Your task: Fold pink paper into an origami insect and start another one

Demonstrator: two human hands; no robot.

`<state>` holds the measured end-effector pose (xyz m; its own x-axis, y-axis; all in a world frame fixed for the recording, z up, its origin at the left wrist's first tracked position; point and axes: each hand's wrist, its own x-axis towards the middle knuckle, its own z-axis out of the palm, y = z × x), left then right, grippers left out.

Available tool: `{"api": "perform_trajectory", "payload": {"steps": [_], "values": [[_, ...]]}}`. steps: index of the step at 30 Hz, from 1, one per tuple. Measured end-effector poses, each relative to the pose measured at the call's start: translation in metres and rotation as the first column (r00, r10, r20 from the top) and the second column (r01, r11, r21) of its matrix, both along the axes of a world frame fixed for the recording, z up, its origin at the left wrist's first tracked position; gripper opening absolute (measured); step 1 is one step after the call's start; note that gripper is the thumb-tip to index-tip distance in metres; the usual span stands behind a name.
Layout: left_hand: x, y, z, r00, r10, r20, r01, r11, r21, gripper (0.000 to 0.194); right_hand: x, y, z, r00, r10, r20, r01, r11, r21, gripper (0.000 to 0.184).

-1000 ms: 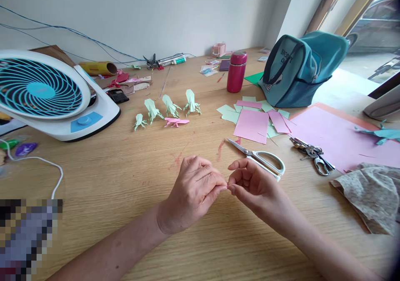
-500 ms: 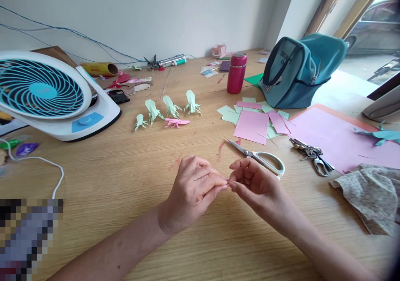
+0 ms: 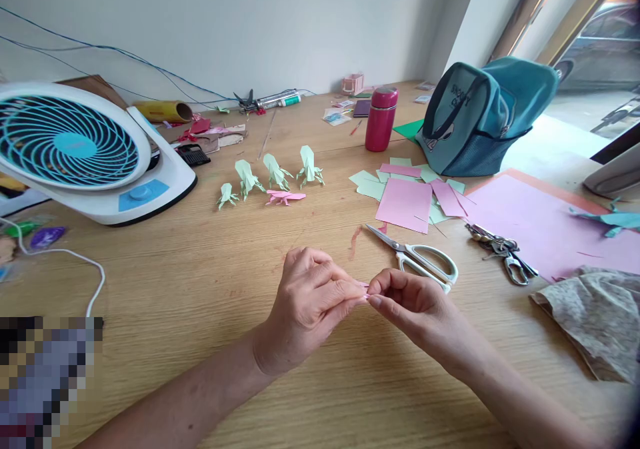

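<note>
Between my two hands, over the front middle of the table, is a small piece of pink folded paper (image 3: 366,294), mostly hidden by fingers. My left hand (image 3: 315,296) is closed on it, thumb pressed under the fingers. From the right, my right hand (image 3: 404,296) pinches the paper's tip between thumb and forefinger, close against the left fingertips. Just behind my right hand lies a pair of white-handled scissors (image 3: 395,243), blades partly apart. Farther back stand several pale green origami insects (image 3: 249,178) and a pink origami insect (image 3: 285,198).
Pink paper sheets (image 3: 404,204) and green pieces lie behind the scissors. Keys (image 3: 500,249) and a crumpled cloth (image 3: 595,319) are at right. A magenta flask (image 3: 381,120) and a blue backpack (image 3: 470,119) stand behind. At left is a white fan (image 3: 165,186) with a cable (image 3: 95,266).
My right fingers have curled in from a looser, spread shape to a tight pinch on the paper's tip. My left hand keeps its grip. The view has shifted slightly.
</note>
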<state>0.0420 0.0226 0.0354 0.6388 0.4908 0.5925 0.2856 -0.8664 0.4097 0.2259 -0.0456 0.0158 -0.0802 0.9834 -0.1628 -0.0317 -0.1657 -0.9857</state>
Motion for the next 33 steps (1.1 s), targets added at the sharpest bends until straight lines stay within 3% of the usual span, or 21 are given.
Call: {"api": "perform_trajectory", "payload": {"steps": [14, 33], "values": [[0.0001, -0.0024, -0.0019, 1.000, 0.020, -0.014, -0.018, 0.993, 0.119, 0.007, -0.0015, -0.0009, -0.0052, 0.999, -0.031, 0.037, 0.031, 1.000, 0.003, 0.023], [0.0008, -0.0036, -0.0008, 0.998, 0.023, -0.052, -0.012, 0.980, 0.200, 0.007, 0.0012, 0.0004, 0.0003, 1.000, 0.015, 0.015, -0.014, 0.998, -0.068, 0.032]]}}
